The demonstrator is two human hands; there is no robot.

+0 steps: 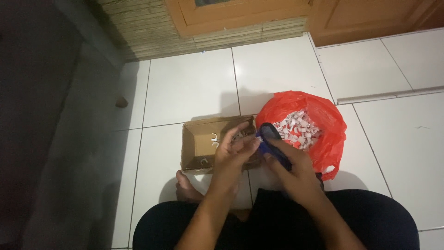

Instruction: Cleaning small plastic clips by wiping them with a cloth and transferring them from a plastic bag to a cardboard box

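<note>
Right hand point(291, 164) clamped blue tool point(273, 143), long axis pointing up-left. Left hand point(233, 155) fingers pinched together at tool tip, above cardboard box point(194, 148); red bag point(330, 129) lay right.

A brown cardboard box point(196, 146) is lying open on the white tiled floor point(189, 85), just ahead of the seated person; it is rectangular and shallow, its flaps are standing up around the rim, and a few small white pieces are lying inside it; touching its right side, a red plastic bag point(323, 115) is sitting with its mouth spread open, rounded and crumpled, holding a heap of small white and red pieces point(298, 128).
</note>
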